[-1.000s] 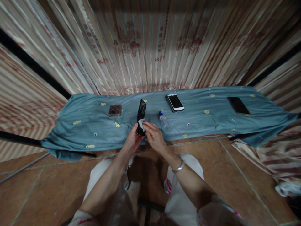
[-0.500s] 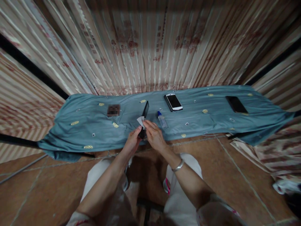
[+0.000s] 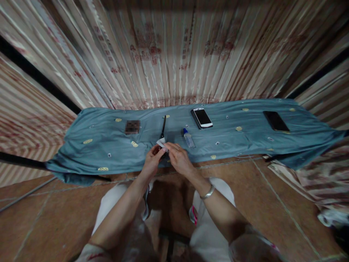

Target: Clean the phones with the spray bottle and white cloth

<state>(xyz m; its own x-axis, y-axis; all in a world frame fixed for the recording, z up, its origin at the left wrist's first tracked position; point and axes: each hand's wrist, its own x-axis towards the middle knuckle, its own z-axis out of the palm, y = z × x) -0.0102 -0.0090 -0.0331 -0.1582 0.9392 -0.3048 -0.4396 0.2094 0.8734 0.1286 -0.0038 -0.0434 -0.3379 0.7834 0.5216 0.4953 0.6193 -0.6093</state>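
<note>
- Black, slim, hinged folding device [image 3: 163, 125], seen edge-on: at the hands over the middle of the tabletop's near edge, one half rising toward the far edge. Lower half mostly hidden by fingers.
- Left hand [image 3: 151, 159]: thumb and fingers closed on a small white sheet [image 3: 161, 142], thin, paper or tissue, at the device's lower end.
- Right hand [image 3: 178, 157]: fingertips together, pinching the sheet's right end. Cannot tell which hand bears the device's weight.
- Handling, my estimate: device light and stiff, casing smooth and somewhat slippery; hinge probably the fragile point. Best hold: side edges of the lower half, no load on the raised panel. Sheet looks soft, creases easily; pinch near a corner.
- Clear plastic bottle with blue cap [image 3: 189, 138]: lying just beyond the right hand.
- White-framed phone with dark screen [image 3: 202, 118]: nearer the far edge, atop a dark flat object.
- Black flat phone [image 3: 276, 121]: toward the tabletop's right end.
- Brown pixelated rectangle [image 3: 132, 127]: left part; identity unreadable.
- Teal patterned cloth [image 3: 240, 143] drapes the tabletop.
</note>
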